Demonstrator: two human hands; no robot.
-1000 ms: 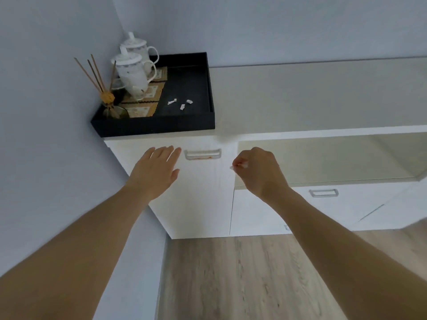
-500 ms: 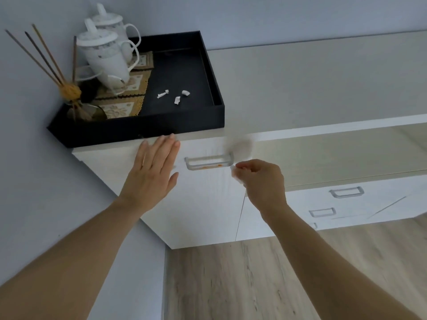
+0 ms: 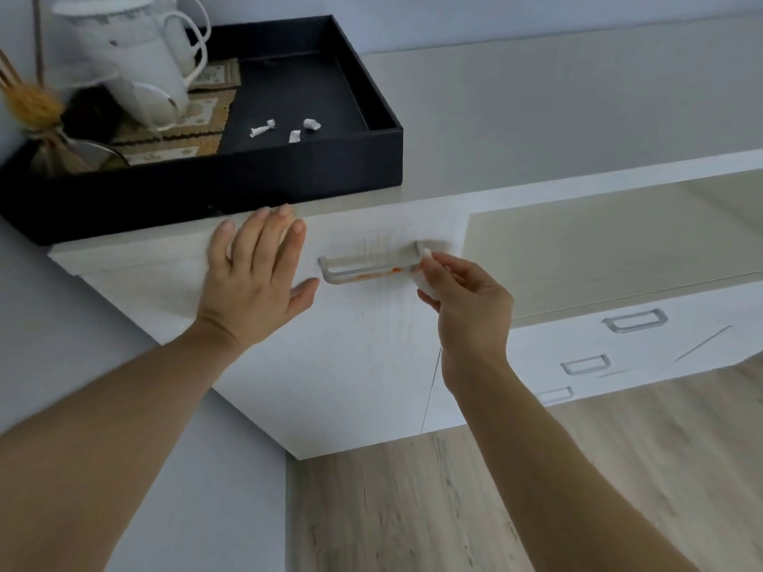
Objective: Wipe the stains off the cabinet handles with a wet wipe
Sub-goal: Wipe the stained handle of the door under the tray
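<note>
A silver bar handle (image 3: 363, 269) with an orange stain along its lower edge sits on the white cabinet door (image 3: 351, 344). My right hand (image 3: 466, 299) pinches a small white wet wipe (image 3: 426, 278) against the handle's right end. My left hand (image 3: 256, 278) lies flat and open on the door front, just left of the handle, fingers reaching the top edge.
A black tray (image 3: 289, 175) on the cabinet top holds white lidded mugs (image 3: 136, 55), a reed diffuser (image 3: 45, 130) and three small wipe scraps (image 3: 285, 130). Three more handles, the topmost (image 3: 635, 320), sit on drawers at the right. Wood floor (image 3: 454, 509) lies below.
The view has closed in on the cabinet. My right hand moved up to the handle's right end with the wipe. My left hand slid up the door to the top edge.
</note>
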